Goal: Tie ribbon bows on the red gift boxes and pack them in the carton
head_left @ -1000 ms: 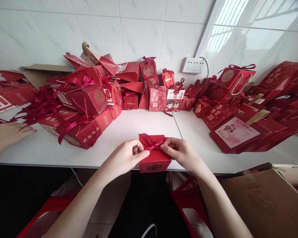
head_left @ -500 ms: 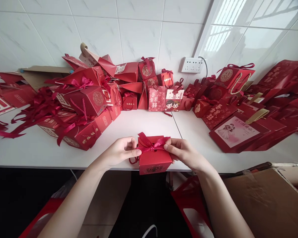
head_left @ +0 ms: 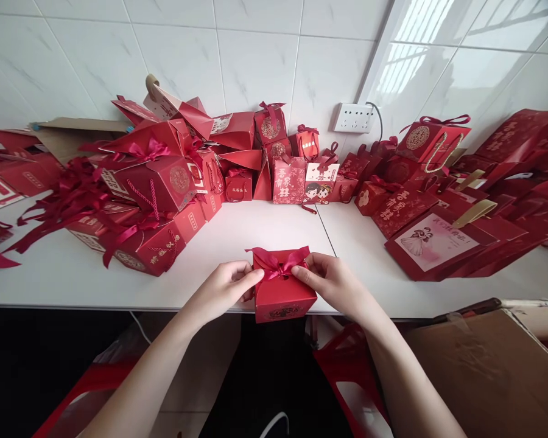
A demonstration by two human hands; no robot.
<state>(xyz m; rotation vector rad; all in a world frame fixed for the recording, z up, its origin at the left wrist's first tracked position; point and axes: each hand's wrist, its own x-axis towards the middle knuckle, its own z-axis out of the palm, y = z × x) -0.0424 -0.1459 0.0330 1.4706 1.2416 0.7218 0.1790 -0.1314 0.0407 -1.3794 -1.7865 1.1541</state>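
A small red gift box sits at the table's front edge, its gold-patterned side facing me. On its top lies a crimson ribbon bow, knotted in the middle with tails spread behind. My left hand is closed at the box's left side, its thumb on the bow's left loop. From the right, my right hand is closed in the same way, thumb tip on the bow near the knot. The other fingers of both hands curl beside the box and are partly hidden.
Red gift boxes are piled at the left beside loose ribbons. Small boxes and bags line the wall, under a power strip. Red gift bags fill the right. A cardboard box stands below the table's right edge.
Both thumbs have moved inward along the bow toward its knot, and the fingers have come down by the box's sides. The ribbon tails now spread further out behind; the box stays in place.
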